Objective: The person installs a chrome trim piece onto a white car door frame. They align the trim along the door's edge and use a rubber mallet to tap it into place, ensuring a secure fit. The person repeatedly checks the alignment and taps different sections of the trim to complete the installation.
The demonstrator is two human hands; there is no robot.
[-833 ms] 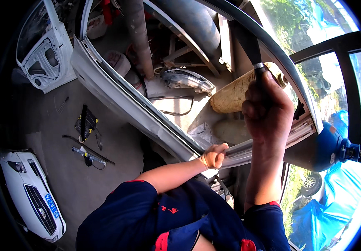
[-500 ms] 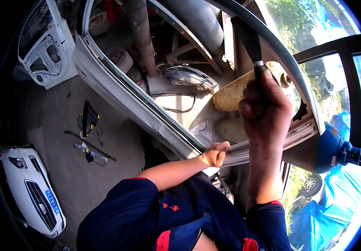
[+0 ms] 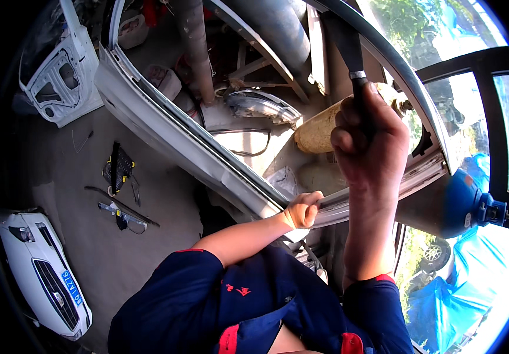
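A car door (image 3: 174,152) with a bare window frame stretches diagonally before me. My left hand (image 3: 303,210) is closed round its edge, fingers curled over at the corner near my body. In my right hand (image 3: 375,133), raised over the window opening, is a putty knife (image 3: 346,47) with a dark, wide blade; the fist wraps its black handle and the thumb lies along it. The blade points away from me, up to the curved dark window frame (image 3: 397,66). Whether its tip touches the frame, I cannot tell.
Through the opening show a headlamp (image 3: 263,106), a yellowish cylinder (image 3: 316,131) and thick pipes (image 3: 194,50). A blue cylinder (image 3: 461,203) stands at right. Leftward are a white door shell (image 3: 65,88), loose parts (image 3: 118,168) on the floor and a white car (image 3: 45,274).
My right hand and the putty knife have shifted slightly left and away from me. My left hand keeps its hold on the door edge. The whole view has moved a little.
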